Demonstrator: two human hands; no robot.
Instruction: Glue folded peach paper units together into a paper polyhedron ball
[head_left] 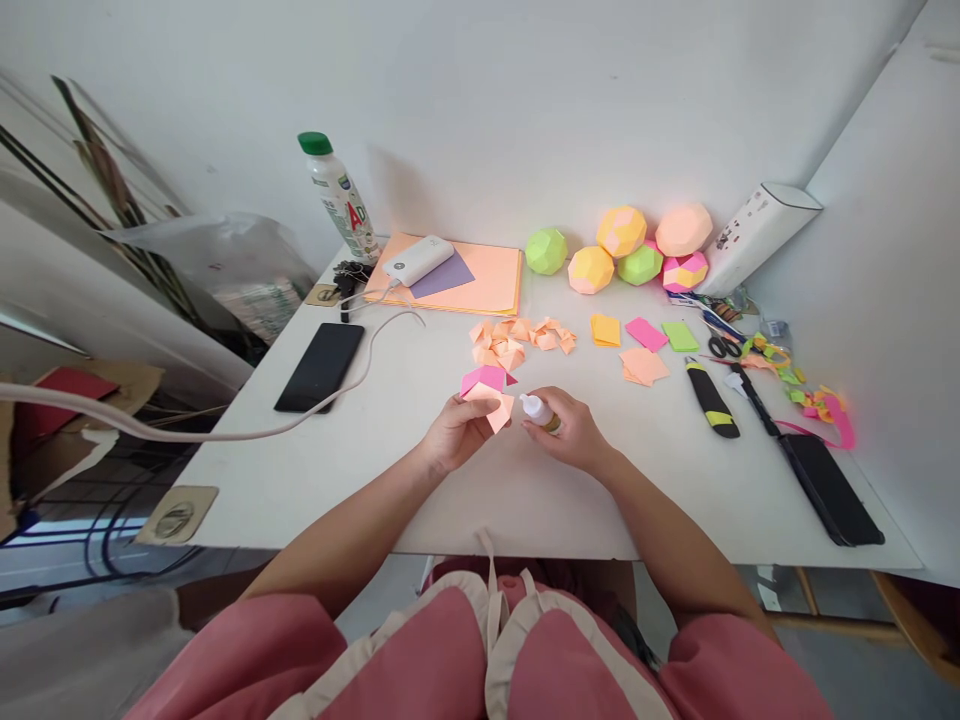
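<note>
My left hand point(455, 432) is closed on a folded paper piece point(489, 392), pink on top and peach below, held just above the white table point(375, 470). My right hand point(570, 430) grips a small glue bottle point(538, 410) with a white nozzle, its tip pointing left and almost touching the peach flap of the paper. A pile of small folded peach paper units point(519, 338) lies on the table just beyond both hands.
Paper polyhedron balls point(622, 250) sit at the back. Squares of coloured paper point(645, 345), a utility knife point(712, 400), scissors point(722, 345), a black phone point(321, 365), a power bank point(418, 260) on peach sheets, a bottle point(337, 195) and a cable point(225, 430) surround them.
</note>
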